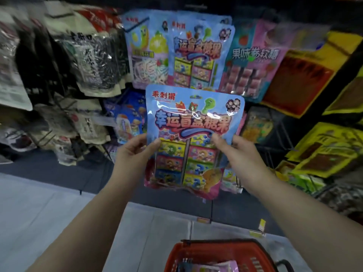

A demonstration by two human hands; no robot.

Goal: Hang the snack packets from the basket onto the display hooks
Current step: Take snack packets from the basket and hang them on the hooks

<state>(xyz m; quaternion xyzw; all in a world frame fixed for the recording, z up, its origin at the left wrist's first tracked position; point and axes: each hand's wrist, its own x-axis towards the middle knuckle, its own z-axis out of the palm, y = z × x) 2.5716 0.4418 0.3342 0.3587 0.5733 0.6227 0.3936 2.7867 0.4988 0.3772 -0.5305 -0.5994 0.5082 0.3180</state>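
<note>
I hold a blue candy packet (193, 122) with red lettering upright in front of the display. My left hand (135, 152) grips its left edge and my right hand (235, 152) grips its right edge, thumbs on the front. Just above it, matching blue packets (198, 54) hang on the rack. The orange basket (216, 250) stands on the floor below, with a pink packet (214, 266) inside. The hook itself is hidden behind the hanging packets.
Dark seed packets (94, 59) hang to the left, a pink candy packet (253, 61) and yellow packets (324, 150) to the right. More bags (129, 120) hang on a lower row. Grey floor tiles (49, 213) lie below the rack.
</note>
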